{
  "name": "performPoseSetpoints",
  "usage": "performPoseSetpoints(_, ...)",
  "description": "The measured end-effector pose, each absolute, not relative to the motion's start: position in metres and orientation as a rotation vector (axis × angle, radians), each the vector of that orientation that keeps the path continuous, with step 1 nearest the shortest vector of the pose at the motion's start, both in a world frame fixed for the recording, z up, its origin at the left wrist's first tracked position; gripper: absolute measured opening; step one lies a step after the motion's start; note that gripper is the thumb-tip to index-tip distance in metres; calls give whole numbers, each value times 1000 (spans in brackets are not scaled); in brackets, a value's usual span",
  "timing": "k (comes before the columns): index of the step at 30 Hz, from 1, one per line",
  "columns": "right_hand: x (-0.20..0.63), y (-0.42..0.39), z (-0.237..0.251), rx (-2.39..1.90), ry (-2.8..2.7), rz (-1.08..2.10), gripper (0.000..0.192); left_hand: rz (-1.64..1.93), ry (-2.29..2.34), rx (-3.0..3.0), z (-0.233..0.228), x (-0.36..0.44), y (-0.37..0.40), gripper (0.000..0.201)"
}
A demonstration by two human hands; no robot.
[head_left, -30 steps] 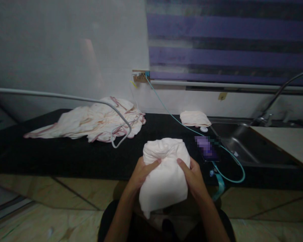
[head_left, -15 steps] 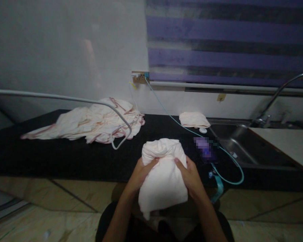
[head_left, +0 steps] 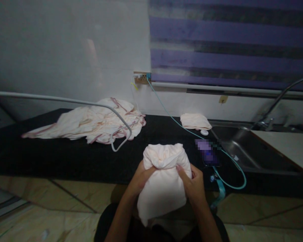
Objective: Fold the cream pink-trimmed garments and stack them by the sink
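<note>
the pale cloth [head_left: 164, 191] runs lengthwise near to far, folded end [head_left: 164, 156] farthest.

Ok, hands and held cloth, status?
Left hand and right hand gripping the cloth. Cloth bundled, top folded over. Phone lies right, clear of it.

both bare forearms up from the bottom edge, left forearm [head_left: 121, 210] and right forearm [head_left: 205, 213] angled inward. left hand [head_left: 141, 177] and right hand [head_left: 194, 182] face each other, both in a grip! left thumb [head_left: 150, 172] slants inward, tip tucked away; right thumb [head_left: 181, 172] points up and inward. other fingers seem curled behind, mostly hidden.
</note>
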State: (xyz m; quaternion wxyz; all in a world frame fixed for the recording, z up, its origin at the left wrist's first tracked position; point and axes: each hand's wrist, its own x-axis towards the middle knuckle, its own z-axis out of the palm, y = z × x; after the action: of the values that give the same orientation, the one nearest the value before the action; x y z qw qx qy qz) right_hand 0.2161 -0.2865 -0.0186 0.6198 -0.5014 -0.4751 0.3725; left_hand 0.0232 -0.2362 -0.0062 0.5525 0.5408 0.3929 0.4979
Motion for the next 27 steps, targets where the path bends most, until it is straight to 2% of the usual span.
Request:
performPoseSetpoints(10, 214, -285, -18, -1203, -1092, 811, 43, 1247, 1125, 1127, -11, 27, -236, 79)
performPoseSetpoints(18, 216, -290, -17, -1223, -1120, 856, 43, 1277, 1089, 1128, -1, 27, -242, 89)
performPoseSetpoints(27, 215, -291, -15, -1249, -1098, 841, 42, 1224, 1139, 1194, -2, 26, -242, 88)
